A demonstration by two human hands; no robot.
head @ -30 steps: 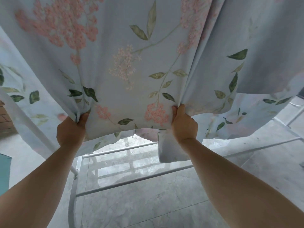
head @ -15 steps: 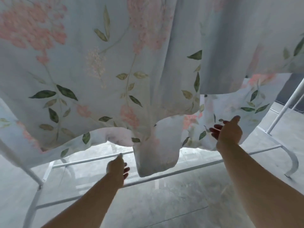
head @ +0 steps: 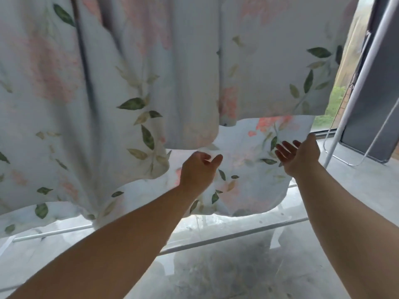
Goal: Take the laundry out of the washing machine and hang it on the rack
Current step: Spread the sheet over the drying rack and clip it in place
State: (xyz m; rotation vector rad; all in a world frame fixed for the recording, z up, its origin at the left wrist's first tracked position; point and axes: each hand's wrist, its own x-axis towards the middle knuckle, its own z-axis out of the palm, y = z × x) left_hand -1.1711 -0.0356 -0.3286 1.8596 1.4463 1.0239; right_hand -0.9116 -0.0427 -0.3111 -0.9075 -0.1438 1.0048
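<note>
Floral sheet [head: 151,83] hangs in folds right in front of you, its hem at hand level. Your left hand [head: 199,171] is loosely curled at that hem and grips nothing that shows. Your right hand [head: 299,157] is spread wide and empty. Beyond them, the white rack [head: 237,234] crosses above the grey floor [head: 356,190].
</note>
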